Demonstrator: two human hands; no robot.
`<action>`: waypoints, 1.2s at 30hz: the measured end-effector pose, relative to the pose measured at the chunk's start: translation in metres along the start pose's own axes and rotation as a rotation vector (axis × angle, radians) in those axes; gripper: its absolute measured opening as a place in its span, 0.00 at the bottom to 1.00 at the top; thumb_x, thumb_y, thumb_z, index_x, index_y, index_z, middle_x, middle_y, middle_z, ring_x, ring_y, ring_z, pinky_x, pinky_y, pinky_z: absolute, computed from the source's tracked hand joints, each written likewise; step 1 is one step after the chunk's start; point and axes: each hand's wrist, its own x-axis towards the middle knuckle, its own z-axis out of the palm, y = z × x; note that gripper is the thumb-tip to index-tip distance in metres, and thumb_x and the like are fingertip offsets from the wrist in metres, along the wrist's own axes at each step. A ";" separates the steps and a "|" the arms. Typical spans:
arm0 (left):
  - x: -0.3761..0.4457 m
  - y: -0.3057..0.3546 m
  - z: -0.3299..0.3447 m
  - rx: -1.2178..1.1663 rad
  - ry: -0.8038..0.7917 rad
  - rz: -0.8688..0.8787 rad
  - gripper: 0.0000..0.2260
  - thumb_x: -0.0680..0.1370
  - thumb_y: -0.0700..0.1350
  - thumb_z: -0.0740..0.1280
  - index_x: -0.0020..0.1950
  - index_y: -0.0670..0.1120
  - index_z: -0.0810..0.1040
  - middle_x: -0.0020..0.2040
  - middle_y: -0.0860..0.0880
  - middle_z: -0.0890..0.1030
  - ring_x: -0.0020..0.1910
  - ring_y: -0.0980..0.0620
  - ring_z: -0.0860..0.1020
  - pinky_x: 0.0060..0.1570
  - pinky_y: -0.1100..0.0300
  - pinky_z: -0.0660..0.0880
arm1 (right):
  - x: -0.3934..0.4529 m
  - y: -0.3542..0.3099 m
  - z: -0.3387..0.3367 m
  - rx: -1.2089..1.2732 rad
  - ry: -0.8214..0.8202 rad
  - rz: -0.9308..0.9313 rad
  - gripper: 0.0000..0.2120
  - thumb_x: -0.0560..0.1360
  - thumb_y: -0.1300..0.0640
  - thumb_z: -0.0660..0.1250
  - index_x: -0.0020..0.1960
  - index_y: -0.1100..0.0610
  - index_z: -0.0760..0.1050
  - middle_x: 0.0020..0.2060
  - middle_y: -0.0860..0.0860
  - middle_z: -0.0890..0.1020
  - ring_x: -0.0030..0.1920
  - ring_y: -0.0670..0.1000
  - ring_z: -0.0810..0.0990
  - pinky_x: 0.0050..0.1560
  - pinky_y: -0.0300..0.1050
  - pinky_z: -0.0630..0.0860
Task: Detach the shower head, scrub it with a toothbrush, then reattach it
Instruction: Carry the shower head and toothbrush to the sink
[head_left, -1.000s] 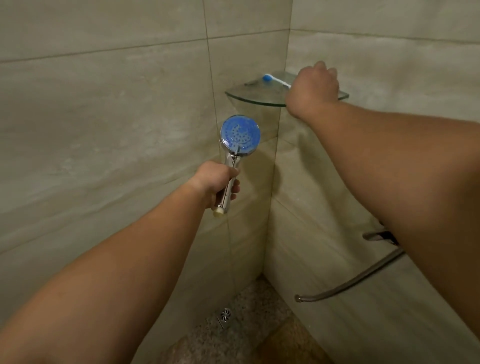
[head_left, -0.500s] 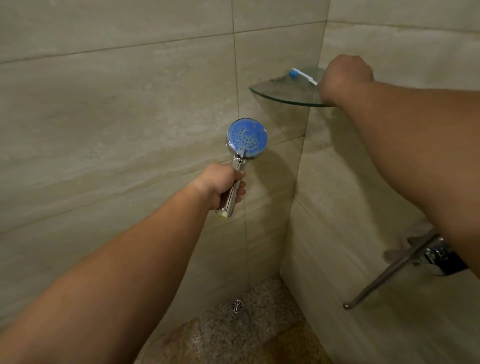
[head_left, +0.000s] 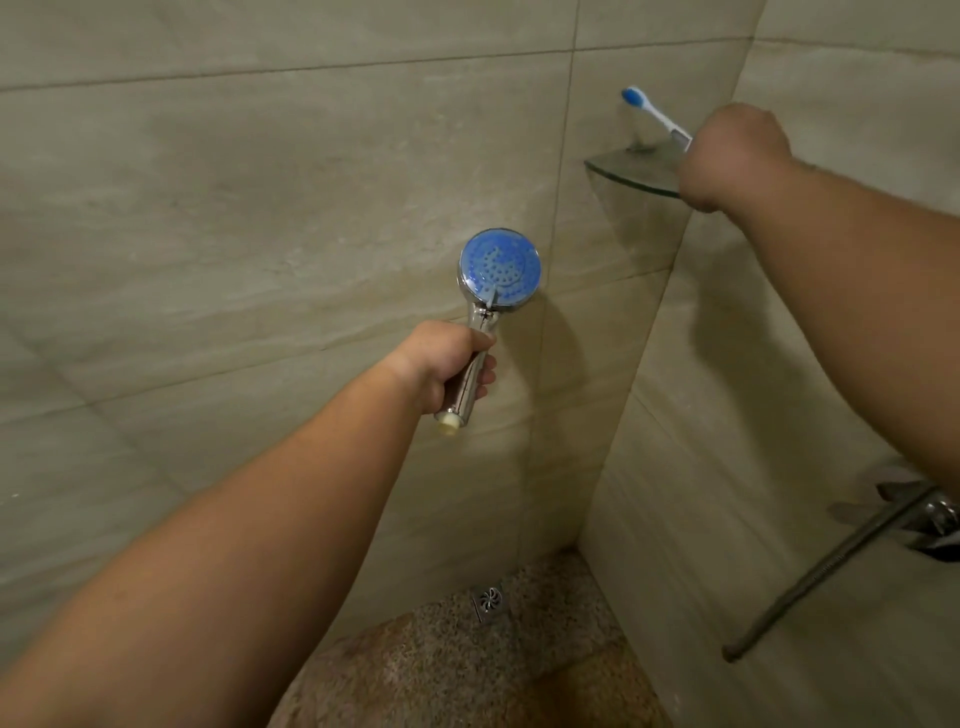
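Observation:
The detached shower head (head_left: 500, 270) has a round blue face and a chrome handle with a cream threaded end. My left hand (head_left: 441, 364) grips that handle and holds the head upright, face toward me, in front of the tiled wall. Up at the right, my right hand (head_left: 732, 153) grips the handle of a white toothbrush (head_left: 655, 113) with blue bristles. The brush is lifted off the glass corner shelf (head_left: 631, 174) and its head points up and to the left.
The loose metal shower hose (head_left: 826, 569) hangs from a chrome tap fitting (head_left: 935, 519) on the right wall, its free end low down. A floor drain (head_left: 488, 600) sits in the speckled floor at the corner. Beige tiled walls close in on two sides.
My right hand has closed on the toothbrush and raised it off the glass shelf, bristle end tilting upward. The view has swung left. My left hand keeps the shower head still.

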 end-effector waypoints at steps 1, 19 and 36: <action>-0.003 -0.003 -0.008 -0.005 0.009 0.002 0.03 0.83 0.40 0.66 0.51 0.41 0.77 0.42 0.43 0.80 0.36 0.48 0.79 0.36 0.55 0.77 | -0.014 -0.009 -0.001 0.091 -0.001 0.000 0.14 0.79 0.60 0.63 0.60 0.68 0.74 0.53 0.65 0.77 0.53 0.65 0.77 0.45 0.51 0.71; -0.114 -0.224 -0.178 -0.120 0.342 -0.128 0.04 0.82 0.38 0.67 0.48 0.44 0.76 0.41 0.45 0.80 0.31 0.49 0.76 0.29 0.60 0.73 | -0.325 -0.147 0.197 0.942 -0.759 -0.094 0.07 0.79 0.58 0.61 0.50 0.50 0.77 0.33 0.49 0.80 0.31 0.50 0.75 0.36 0.44 0.72; -0.270 -0.358 -0.184 -0.451 1.048 -0.347 0.04 0.81 0.37 0.68 0.55 0.40 0.78 0.44 0.42 0.81 0.31 0.50 0.78 0.30 0.59 0.74 | -0.399 -0.257 0.238 0.783 -1.315 -0.762 0.07 0.80 0.57 0.63 0.48 0.51 0.79 0.32 0.50 0.78 0.30 0.48 0.74 0.32 0.41 0.70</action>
